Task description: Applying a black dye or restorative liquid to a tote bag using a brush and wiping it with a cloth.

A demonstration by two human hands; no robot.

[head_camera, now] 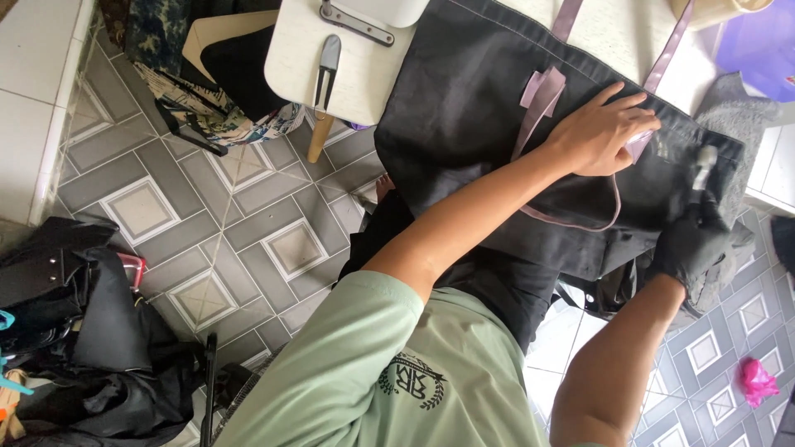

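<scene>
Head cam looks down on a black fabric bag [480, 108] with lilac straps, spread over a white work table [356, 79] and hanging off its near edge onto the person's lap. Left hand [600, 132] lies flat on the bag w/ fingers spread, not gripping, pinning a lilac strap [639, 145] near the bag's right end. Right hand [691, 240], in a black glove, sits just right of the bag's lower right corner, fist closed round a small tool w/ a pale tip [706, 159] that points up at the bag's edge; can't tell what kind of tool it is. A folded lilac strap loop [540, 89] sits near the bag's middle, left of the left hand. Thread snips [328, 70] and a metal bar [356, 23] lie on the table left of the bag. Grey cloth [733, 112] bunches beyond the bag's right end. Heaps of dark bags [83, 331] sit on the tiled floor [240, 232] well left of the bag; a pink scrap [758, 381] lies on the floor below the bag's right end.

Judging by this, tool work at the strap end is in hand. To do it well: keep the left palm pressing the strap taut and flat, fingertips clear of the tool tip, bring the tip in square to the edge, and keep the fabric from sliding off the lap
</scene>
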